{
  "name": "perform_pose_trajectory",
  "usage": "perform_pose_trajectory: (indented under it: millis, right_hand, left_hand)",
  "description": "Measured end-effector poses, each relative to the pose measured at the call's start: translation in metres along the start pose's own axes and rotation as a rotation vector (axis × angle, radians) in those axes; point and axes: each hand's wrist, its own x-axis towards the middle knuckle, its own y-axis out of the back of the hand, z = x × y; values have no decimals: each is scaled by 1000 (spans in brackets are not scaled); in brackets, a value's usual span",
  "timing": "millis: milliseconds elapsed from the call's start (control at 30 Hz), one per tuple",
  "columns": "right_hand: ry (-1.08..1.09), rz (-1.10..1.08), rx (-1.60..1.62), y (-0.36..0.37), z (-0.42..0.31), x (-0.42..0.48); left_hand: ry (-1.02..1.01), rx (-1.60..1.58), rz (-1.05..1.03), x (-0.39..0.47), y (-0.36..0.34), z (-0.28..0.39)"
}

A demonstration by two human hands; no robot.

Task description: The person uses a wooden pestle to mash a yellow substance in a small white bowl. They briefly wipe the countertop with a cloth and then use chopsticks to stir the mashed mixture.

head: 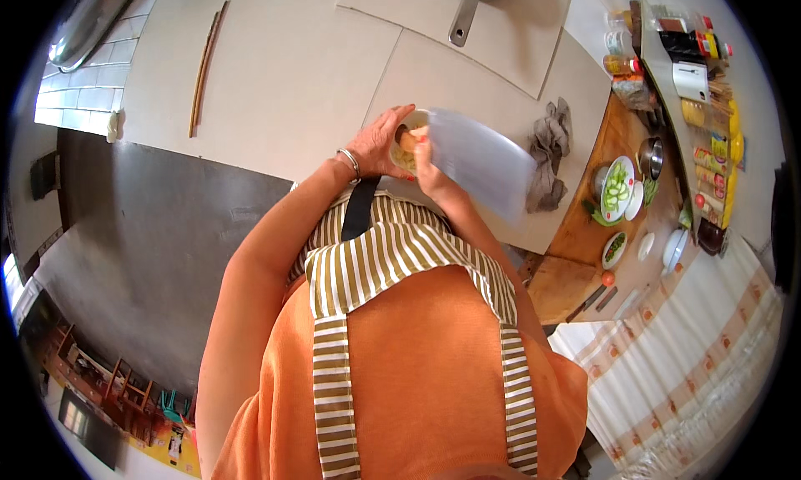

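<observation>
A small pale tub (420,113) is held close to my waist, above the counter edge. My left hand (380,141) wraps around its left side, thumb below and fingers over the top. Yellowish contents (407,161) show inside, with a brownish shape (407,140) whose nature I cannot make out. My right hand (432,167) is at the tub's right side, its fingertips over the opening. A blurred, translucent plastic lid or sheet (482,164) extends right from these fingers, which seem to grip it. The tub's right side is hidden behind the hand and the sheet.
On the pale counter (294,61) lie wooden chopsticks (205,73) and a crumpled grey cloth (549,155). A steel pan handle (464,20) juts in from the back. Rightward, a wooden worktop bears a plate of sliced green vegetables (617,191), knives (594,297) and a tomato (607,278).
</observation>
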Motion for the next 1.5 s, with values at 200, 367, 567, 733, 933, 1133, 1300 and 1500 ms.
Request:
perform_pose_trajectory:
  millis: [200,367,567,733,933,1133,1300,1500]
  right_hand:
    - [14,-2,-119,18,20,-9]
    - [-31,23,-126,39,26,-40]
    - [79,-33,-360,25,40,-32]
    - [2,-19,-250,37,12,-19]
    - [114,-2,-293,10,31,-17]
    - [32,26,-167,27,2,-11]
    - [1,12,-89,39,-23,-19]
    - [80,-21,-256,19,36,-40]
  left_hand:
    - [-71,15,27,-2,-5,-6]
    - [-58,-8,43,-4,-6,-5]
    - [-11,-8,-6,-3,-2,1]
    - [-62,-37,34,-5,-7,-6]
    - [-48,-9,20,-1,-4,-4]
    - [-70,-29,39,-4,-6,-6]
    - [-63,-21,36,-4,-8,-9]
    - [-57,68,3,-5,-7,-5]
